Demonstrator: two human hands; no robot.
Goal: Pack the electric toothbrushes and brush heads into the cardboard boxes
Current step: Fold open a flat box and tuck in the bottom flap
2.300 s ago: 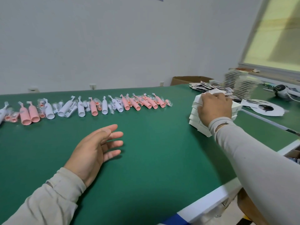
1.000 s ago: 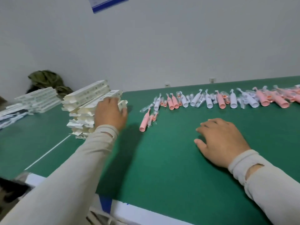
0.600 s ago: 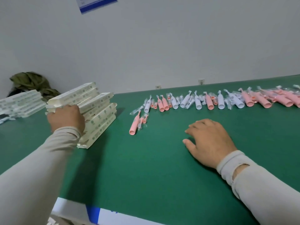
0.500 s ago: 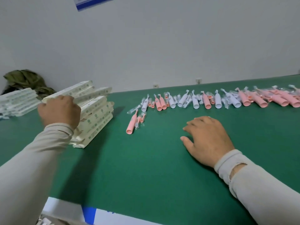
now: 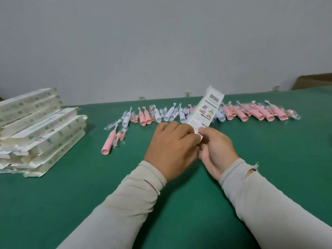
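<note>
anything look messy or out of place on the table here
One pink toothbrush lies apart, in front of the left end of the row of toothbrushes, with small bagged heads beside it. The stack of flat boxes at left is skewed, edges fanned out.

Both hands meet just in front of the row of toothbrushes [image 5: 197, 114]. The left hand [image 5: 170, 150] lies knuckles-up, fingers curled round the near end of the flat box [image 5: 204, 110]; the right hand [image 5: 217, 150] pinches that same end, both forearms in pale sleeves.
</note>
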